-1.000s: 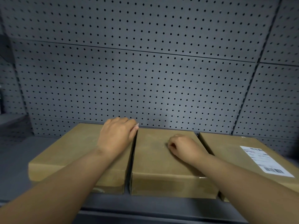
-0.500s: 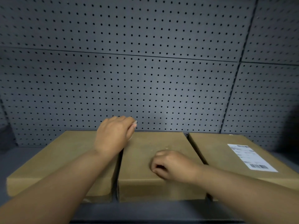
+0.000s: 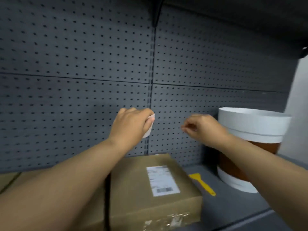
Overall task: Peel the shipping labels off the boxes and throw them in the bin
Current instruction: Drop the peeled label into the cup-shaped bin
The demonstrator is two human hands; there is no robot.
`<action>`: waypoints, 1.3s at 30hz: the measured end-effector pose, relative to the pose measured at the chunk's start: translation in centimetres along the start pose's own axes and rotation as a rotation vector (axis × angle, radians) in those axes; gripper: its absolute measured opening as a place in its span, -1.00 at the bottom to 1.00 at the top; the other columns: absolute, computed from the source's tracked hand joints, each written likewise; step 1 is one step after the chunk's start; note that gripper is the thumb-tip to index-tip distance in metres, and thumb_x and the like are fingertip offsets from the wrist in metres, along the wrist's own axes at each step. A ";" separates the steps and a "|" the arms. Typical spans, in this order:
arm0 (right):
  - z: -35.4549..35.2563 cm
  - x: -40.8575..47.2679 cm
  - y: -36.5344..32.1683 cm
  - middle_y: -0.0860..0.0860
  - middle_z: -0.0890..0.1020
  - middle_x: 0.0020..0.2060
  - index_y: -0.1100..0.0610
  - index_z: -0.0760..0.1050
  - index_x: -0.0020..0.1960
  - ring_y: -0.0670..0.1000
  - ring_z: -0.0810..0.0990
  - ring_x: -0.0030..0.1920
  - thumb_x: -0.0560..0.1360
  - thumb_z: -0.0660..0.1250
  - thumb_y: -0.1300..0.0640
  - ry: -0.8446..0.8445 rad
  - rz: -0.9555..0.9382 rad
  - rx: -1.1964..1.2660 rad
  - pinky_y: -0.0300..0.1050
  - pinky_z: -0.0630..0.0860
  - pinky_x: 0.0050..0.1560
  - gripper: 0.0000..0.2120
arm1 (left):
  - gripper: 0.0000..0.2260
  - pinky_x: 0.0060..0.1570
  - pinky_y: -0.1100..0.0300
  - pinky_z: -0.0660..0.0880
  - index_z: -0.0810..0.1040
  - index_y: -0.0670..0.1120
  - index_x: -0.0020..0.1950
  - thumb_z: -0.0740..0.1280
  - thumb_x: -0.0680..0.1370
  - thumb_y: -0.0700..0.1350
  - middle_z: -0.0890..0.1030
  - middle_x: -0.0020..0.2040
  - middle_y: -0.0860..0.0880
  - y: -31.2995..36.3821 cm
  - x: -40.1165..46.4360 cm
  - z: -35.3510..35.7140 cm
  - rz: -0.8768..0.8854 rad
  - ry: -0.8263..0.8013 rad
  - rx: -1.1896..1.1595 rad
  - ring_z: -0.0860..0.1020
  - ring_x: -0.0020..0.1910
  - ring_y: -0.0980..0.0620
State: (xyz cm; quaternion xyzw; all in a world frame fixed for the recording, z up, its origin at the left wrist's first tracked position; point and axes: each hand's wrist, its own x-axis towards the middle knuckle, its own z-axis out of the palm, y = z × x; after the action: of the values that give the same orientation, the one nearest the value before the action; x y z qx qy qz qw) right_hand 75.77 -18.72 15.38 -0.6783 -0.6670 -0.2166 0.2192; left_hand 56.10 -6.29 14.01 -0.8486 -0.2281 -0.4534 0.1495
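My left hand (image 3: 131,124) is raised in front of the pegboard and grips a peeled white label (image 3: 149,129), whose edge shows past the fingers. My right hand (image 3: 202,126) hovers to its right, fingers curled with thumb and forefinger pinched together; nothing is visible between them. Below lies a brown cardboard box (image 3: 140,194) with a white shipping label (image 3: 162,180) stuck on its top. A white bin (image 3: 251,125) with a brown band stands at the right of the shelf, just right of my right hand.
A yellow plastic scraper (image 3: 202,183) lies on the grey shelf (image 3: 233,207) between the box and the bin. More brown boxes (image 3: 10,179) sit at the left, partly hidden by my left arm. A grey pegboard (image 3: 75,80) backs the shelf.
The view has swung right, bringing the bin and scraper into sight. Both hands have lifted off the boxes; my left hand now holds a peeled label up in the air.
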 end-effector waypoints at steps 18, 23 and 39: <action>-12.3 -3.1 28.7 -0.14 0.58 -0.33 -0.05 0.52 -0.24 -0.24 0.50 -0.30 0.47 0.33 0.08 0.315 0.324 0.065 -0.37 0.32 -0.37 -0.88 | -0.76 -0.14 0.41 0.34 0.53 -0.29 -0.05 0.23 0.59 -0.11 0.35 -0.01 0.01 27.1 21.8 16.3 -0.074 -0.141 -0.605 0.44 -0.14 0.25; -11.5 -3.0 30.9 -0.16 0.58 -0.32 -0.04 0.54 -0.22 -0.22 0.51 -0.29 0.47 0.33 0.07 0.254 0.320 0.110 -0.36 0.35 -0.34 -0.90 | -0.80 0.00 0.20 0.42 0.65 -0.14 0.02 0.31 0.54 -0.06 0.41 0.02 0.02 28.3 23.3 18.3 -0.064 -0.365 -0.464 0.49 -0.05 0.01; -10.1 -2.6 32.8 -0.12 0.62 -0.26 -0.02 0.55 -0.20 -0.10 0.56 -0.20 0.47 0.31 0.07 0.160 0.291 0.118 -0.15 0.52 -0.17 -0.91 | -0.80 0.00 0.12 0.45 0.58 -0.04 -0.29 0.41 0.45 0.05 0.37 -0.27 0.17 27.9 24.9 19.9 0.095 -0.635 -0.095 0.35 0.02 0.03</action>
State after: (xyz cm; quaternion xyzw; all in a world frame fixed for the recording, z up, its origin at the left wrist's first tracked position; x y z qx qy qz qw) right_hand 108.56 -27.21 21.77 -0.7344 -0.5537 -0.1963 0.3400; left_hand 96.70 -14.57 22.70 -0.9633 -0.2022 -0.1686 0.0521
